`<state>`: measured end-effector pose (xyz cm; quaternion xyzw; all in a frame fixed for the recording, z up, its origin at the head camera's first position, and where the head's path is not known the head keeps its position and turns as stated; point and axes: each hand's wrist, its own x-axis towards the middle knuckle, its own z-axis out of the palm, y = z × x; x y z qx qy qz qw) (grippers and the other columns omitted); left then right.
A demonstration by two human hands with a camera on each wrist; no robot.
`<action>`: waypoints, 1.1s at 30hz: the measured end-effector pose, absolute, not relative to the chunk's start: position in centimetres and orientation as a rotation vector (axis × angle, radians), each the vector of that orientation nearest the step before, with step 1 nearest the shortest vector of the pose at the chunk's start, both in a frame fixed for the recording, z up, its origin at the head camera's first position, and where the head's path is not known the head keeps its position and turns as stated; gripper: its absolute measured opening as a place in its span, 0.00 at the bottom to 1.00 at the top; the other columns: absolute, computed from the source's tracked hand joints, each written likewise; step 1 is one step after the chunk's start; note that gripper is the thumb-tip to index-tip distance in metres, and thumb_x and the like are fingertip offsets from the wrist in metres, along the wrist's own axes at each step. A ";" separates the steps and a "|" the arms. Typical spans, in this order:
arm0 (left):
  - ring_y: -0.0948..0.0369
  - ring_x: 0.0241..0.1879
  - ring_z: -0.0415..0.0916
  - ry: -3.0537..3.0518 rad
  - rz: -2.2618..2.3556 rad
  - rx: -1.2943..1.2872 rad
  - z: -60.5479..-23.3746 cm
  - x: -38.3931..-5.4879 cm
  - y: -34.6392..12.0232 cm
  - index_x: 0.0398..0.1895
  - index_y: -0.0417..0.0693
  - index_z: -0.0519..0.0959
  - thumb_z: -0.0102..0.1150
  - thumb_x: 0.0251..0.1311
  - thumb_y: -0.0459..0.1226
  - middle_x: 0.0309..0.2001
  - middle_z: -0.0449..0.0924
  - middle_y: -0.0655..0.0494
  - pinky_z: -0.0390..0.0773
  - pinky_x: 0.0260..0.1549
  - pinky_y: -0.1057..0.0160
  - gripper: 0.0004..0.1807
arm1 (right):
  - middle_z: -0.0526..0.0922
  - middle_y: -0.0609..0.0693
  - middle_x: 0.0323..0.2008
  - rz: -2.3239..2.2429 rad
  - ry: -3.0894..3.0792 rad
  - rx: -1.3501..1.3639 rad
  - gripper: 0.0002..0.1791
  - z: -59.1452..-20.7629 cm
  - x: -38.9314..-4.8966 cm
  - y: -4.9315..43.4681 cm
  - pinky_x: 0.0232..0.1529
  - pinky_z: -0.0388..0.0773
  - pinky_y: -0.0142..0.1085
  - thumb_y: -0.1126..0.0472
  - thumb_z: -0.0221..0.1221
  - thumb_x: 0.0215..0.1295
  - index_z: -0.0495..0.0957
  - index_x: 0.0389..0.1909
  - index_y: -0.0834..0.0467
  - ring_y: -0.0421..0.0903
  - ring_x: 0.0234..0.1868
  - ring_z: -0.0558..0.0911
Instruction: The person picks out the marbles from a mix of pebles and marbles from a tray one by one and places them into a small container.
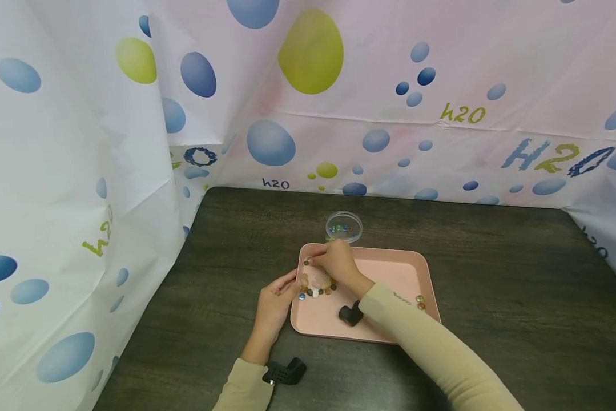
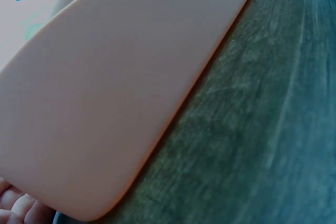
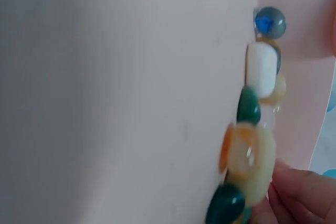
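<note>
A shallow pink tray lies on the table. My left hand holds its left edge, thumb and fingers at the rim; some fingers show at the wall in the left wrist view. My right hand reaches over the tray to its upper left corner. Its thumb and fingers are drawn together at a small dark stone, partly hidden by the fingertips. Below them lies a curved group of polished stones, among them a white stone, a green stone and, at its end, a blue glass marble.
Behind the tray stands a clear round dish with several glass marbles. A greenish marble and an amber marble lie at the tray's right side, close to the right sleeve. A patterned sheet hangs behind the dark table.
</note>
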<state>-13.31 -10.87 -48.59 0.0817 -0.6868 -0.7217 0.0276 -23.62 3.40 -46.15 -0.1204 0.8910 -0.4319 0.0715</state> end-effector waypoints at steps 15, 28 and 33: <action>0.54 0.56 0.73 -2.138 -2.198 0.278 -49.9 -13.5 -10.8 0.56 0.40 0.75 0.59 0.60 0.38 0.54 0.76 0.43 0.76 0.50 0.66 0.21 | 0.87 0.50 0.32 -1.277 2.749 -0.498 0.06 -46.7 -23.5 2.7 0.24 0.75 0.24 0.60 0.67 0.52 0.87 0.31 0.57 0.44 0.33 0.84; 0.51 0.57 0.72 -2.133 -2.230 0.270 -47.3 -12.6 -10.6 0.55 0.33 0.73 0.57 0.60 0.32 0.55 0.75 0.39 0.76 0.50 0.67 0.20 | 0.84 0.46 0.45 -1.396 2.474 -0.114 0.12 -46.4 -24.2 4.0 0.50 0.77 0.38 0.48 0.67 0.51 0.87 0.34 0.48 0.45 0.49 0.78; 0.51 0.57 0.73 -2.138 -2.201 0.267 -47.3 -12.8 -10.6 0.55 0.32 0.74 0.57 0.60 0.32 0.54 0.75 0.39 0.76 0.50 0.68 0.20 | 0.85 0.51 0.43 -1.718 2.024 0.096 0.15 -45.6 -24.7 5.1 0.51 0.78 0.36 0.55 0.64 0.56 0.83 0.44 0.56 0.43 0.44 0.83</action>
